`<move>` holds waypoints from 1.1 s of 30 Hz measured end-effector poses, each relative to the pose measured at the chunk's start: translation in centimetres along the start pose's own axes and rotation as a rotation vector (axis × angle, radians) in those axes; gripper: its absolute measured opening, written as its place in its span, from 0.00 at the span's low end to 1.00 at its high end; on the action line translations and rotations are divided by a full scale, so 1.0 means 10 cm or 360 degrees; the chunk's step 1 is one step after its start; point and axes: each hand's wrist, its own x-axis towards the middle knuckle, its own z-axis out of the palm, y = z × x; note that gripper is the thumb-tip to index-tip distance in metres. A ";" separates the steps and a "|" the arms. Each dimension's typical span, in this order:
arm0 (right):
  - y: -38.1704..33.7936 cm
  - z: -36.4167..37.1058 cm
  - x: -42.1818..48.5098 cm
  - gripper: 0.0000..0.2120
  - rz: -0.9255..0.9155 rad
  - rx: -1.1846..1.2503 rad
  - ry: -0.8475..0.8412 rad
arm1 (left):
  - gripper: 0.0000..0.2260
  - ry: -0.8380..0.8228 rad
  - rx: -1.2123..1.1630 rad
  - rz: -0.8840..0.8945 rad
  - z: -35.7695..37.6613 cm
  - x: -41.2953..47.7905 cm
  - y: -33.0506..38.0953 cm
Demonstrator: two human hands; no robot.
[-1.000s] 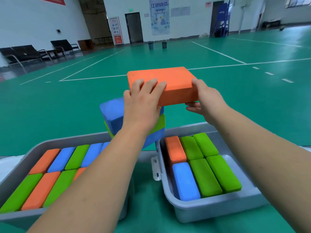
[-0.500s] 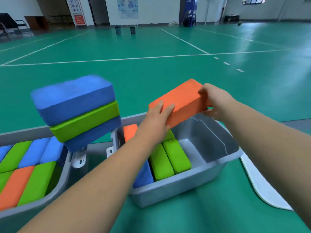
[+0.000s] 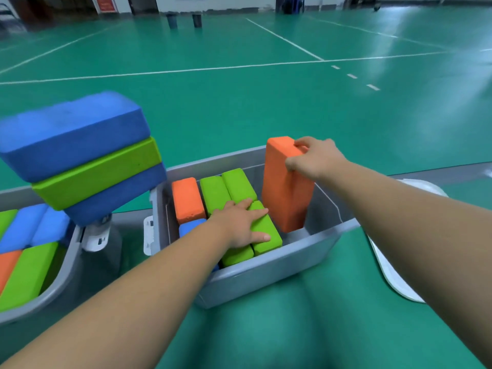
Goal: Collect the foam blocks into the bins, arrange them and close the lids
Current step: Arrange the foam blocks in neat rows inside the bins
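1. Nearest the camera, the front wall of the right bin (image 3: 266,272) is seen on the green floor, with a white lid (image 3: 391,275) lying off it just to the right; this bin is not yet closed.
2. Inside it, the left hand (image 3: 239,222) is laid flat and open on the green blocks (image 3: 266,230), gripping nothing and apparently steadying the row.
3. Beside them, an orange block (image 3: 286,187) is held upright at its top end by the right hand (image 3: 316,158), its lower end down in the bin's empty right part; it is judged not yet seated.
4. At the left, the left bin (image 3: 53,288) is seen packed with blocks, no lid visible on it.
5. Further back, a stack of three blocks (image 3: 82,155) remains uncollected, so several placements and both lids are judged still outstanding.
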 end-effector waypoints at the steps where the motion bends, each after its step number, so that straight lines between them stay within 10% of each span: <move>1: 0.01 0.08 -0.05 0.43 0.0025 -0.0097 -0.0196 | 0.39 0.0005 0.0002 -0.0013 -0.01 -0.01 0.01; 7: 0.26 0.76 -0.31 0.64 0.0171 -0.1043 -0.0895 | 0.40 0.0017 0.0023 -0.0044 0.02 -0.06 -0.03; 13: 0.21 0.66 -0.21 0.46 0.0162 -0.0864 -0.1017 | 0.40 0.0006 0.0035 -0.0043 0.00 -0.08 -0.04; 24: -0.04 0.78 -0.11 0.23 -0.0063 -0.1022 -0.0769 | 0.44 -0.0133 0.0039 0.0056 -0.14 -0.12 -0.07; 33: -0.65 0.75 0.05 0.18 -0.0382 -0.0722 -0.0366 | 0.15 0.0352 0.0208 0.0021 -0.94 -0.59 -0.53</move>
